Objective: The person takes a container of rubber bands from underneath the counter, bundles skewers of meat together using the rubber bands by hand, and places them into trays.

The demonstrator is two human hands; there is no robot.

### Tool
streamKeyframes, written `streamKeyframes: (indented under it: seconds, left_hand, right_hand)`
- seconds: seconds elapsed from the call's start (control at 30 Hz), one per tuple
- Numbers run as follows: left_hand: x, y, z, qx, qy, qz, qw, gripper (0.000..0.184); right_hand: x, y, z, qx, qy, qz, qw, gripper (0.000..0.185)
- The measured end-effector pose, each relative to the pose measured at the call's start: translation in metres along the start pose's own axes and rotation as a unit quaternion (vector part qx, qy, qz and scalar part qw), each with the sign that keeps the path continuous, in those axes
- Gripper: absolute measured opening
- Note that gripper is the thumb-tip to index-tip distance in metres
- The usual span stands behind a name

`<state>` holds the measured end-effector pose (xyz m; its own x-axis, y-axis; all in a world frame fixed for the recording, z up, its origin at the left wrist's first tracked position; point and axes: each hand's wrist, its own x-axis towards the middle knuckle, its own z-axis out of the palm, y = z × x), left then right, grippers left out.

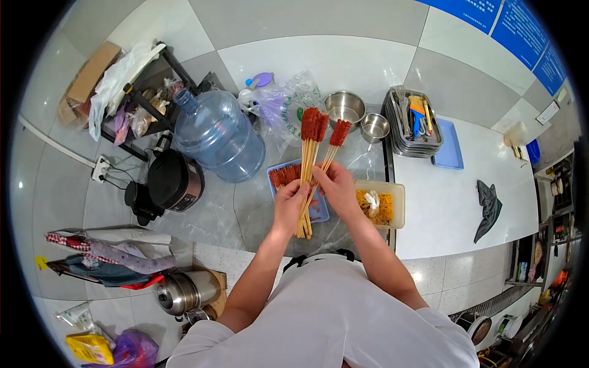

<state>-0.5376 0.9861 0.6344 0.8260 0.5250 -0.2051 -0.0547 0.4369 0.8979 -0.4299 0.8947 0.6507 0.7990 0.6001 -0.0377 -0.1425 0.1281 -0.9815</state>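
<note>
My left hand (pixel 291 205) is closed round a thick bundle of skewers (pixel 313 124), red meat at their upper ends and bare wooden sticks running down past my fingers. A smaller bunch of meat skewers (pixel 338 133) is pinched in my right hand (pixel 336 185), fanning slightly to the right. The two bunches cross near my fingers. Behind and below my hands lies a blue tray (pixel 320 214) holding more red skewers (pixel 285 176), partly hidden by my left hand. Right of my right hand stands a plastic container (pixel 399 205) with yellow-orange strands and a small clear bag.
A large water bottle (pixel 221 138) and a dark cooker (pixel 175 180) stand left. Metal bowls (pixel 345 107) sit at the back beside plastic bags (pixel 288 104). Stacked trays with utensils (pixel 412 126), another blue tray (pixel 450 144) and a dark cloth (pixel 488 210) occupy the right-hand table.
</note>
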Motion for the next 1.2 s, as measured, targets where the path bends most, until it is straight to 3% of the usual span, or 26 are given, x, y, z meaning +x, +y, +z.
streamKeyframes:
  seconds: [0.97, 1.2]
  left_hand:
    - [-0.005, -0.002, 0.003, 0.008, 0.008, 0.029, 1.000, 0.015]
    - [-0.006, -0.002, 0.000, 0.030, -0.009, 0.041, 0.999, 0.016]
  right_hand:
    - [-0.006, 0.000, 0.004, 0.044, -0.005, 0.012, 0.999, 0.015]
    - [-0.007, -0.004, 0.001, 0.046, -0.049, 0.024, 0.997, 0.014]
